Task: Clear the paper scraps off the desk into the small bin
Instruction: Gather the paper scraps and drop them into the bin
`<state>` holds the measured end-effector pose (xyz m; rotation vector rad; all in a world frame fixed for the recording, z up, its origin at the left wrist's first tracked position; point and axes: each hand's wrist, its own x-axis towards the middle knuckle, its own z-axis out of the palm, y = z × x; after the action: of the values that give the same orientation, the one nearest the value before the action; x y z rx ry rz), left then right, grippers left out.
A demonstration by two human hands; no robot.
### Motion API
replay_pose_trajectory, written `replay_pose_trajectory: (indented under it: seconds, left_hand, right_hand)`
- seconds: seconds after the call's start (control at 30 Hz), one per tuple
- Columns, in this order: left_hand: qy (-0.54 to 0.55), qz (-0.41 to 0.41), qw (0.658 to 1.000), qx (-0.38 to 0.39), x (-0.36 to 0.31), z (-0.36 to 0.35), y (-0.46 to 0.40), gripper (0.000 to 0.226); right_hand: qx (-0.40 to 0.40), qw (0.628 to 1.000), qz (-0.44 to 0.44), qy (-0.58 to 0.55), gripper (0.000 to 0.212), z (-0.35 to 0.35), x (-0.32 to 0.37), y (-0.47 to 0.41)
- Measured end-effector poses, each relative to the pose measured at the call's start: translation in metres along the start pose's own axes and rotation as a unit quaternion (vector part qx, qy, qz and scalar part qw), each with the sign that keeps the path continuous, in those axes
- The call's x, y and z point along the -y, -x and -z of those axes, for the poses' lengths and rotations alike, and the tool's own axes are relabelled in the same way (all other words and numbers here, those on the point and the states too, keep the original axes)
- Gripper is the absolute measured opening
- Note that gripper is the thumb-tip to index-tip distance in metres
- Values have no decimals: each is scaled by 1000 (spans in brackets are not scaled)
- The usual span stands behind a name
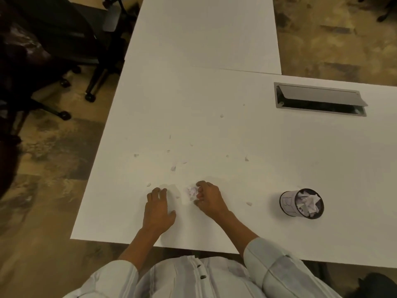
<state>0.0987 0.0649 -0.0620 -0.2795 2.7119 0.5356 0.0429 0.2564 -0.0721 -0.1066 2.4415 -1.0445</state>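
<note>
Several small white paper scraps point(173, 168) lie scattered over the white desk point(236, 130), mostly ahead of my hands. My right hand point(209, 200) curls around a crumpled paper wad point(191, 192) that rests on the desk, fingers touching it. My left hand point(158, 208) lies flat on the desk just left of the wad, fingers spread, holding nothing. The small dark mesh bin point(287, 204) stands on the desk to the right of my right hand, with crumpled paper inside. One scrap point(249, 203) lies between my right hand and the bin.
A grey cable hatch point(318, 97) with its lid raised is set into the desk at the far right. Black office chairs point(53, 50) stand on the floor to the left. The desk's near edge runs just in front of my body.
</note>
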Motion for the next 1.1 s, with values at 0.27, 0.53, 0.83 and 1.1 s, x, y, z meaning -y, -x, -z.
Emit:
replay_pose_trajectory:
  seconds: [0.27,0.53,0.83,1.1]
  left_hand:
    - [-18,43,999,-22,33,16,-26,88]
    - [-23,-25,999,-11,9,-7,-18,59]
    - [-26,-165,986,19,-24,-24,-2,42]
    - [-32,-208,978,-8,-30,-25,-17,27]
  right_hand:
    - [-5,977,137,162,80,-3,7,-17]
    - [30,912,234,336,61,-50,4,12]
    - [35,926,221,305,23,-19,-10,11]
    - [-130,991,20,-20,19,21,-9,33]
